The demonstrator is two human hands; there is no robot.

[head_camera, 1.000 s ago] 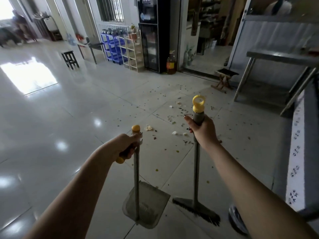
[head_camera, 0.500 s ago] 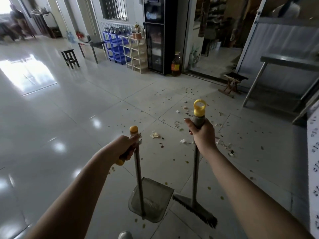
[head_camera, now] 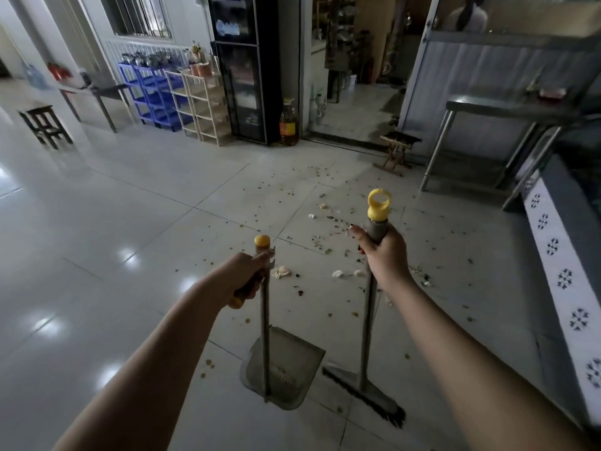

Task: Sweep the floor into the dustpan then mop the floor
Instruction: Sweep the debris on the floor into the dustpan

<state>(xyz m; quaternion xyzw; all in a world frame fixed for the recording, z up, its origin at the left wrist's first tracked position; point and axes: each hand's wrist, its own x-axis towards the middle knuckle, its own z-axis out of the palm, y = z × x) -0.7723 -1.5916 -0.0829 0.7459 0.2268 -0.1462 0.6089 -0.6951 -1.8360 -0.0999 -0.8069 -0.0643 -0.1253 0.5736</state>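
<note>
Your left hand (head_camera: 242,276) is wrapped tight around the top of the dustpan (head_camera: 282,372) stick. The stick goes straight down from your fist, and the gray pan sits low by the floor (head_camera: 97,239), right under that hand. A small yellow cap pokes up just above your fingers.

Your right hand (head_camera: 383,255) is closed around the top of the broom (head_camera: 366,382) stick, with the yellow ring sticking up over your thumb. The stick drops down from your fist to the brush head, which rests on the floor just beside the dustpan, on its right side. The two are close, but you cannot tell if they touch.

Bits of trash (head_camera: 328,252) are spread over the tiles in front of both hands. Most of it lies between your two fists and a little past them. A few crumbs sit near the dustpan, on the left of it.

Far past your right hand stands a little wooden stool (head_camera: 398,148). Far past your left hand stands a big bottle (head_camera: 288,123) by a dark fridge (head_camera: 247,66).
</note>
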